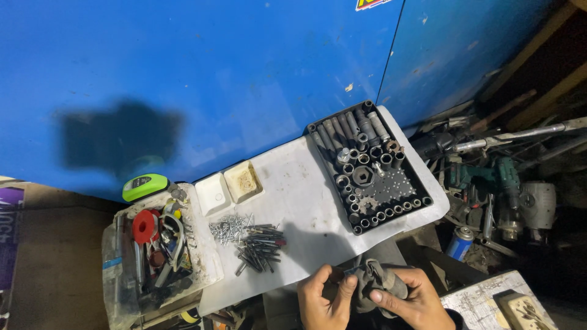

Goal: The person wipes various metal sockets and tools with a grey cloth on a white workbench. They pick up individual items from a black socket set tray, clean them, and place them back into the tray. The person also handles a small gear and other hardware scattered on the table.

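- Left hand (326, 299) curls at the desk's (299, 201) near edge, its thumb and fingers pinching a crumpled grey rag (374, 282).
- Right hand (414, 301) cups the same rag from the other side, fingers closed around it.
- Socket tray (369, 166) sits at the far right corner.
- Loose screws and bits (249, 238) lie near the left edge.

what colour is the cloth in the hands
Grey cloth, held by both hands; head view.
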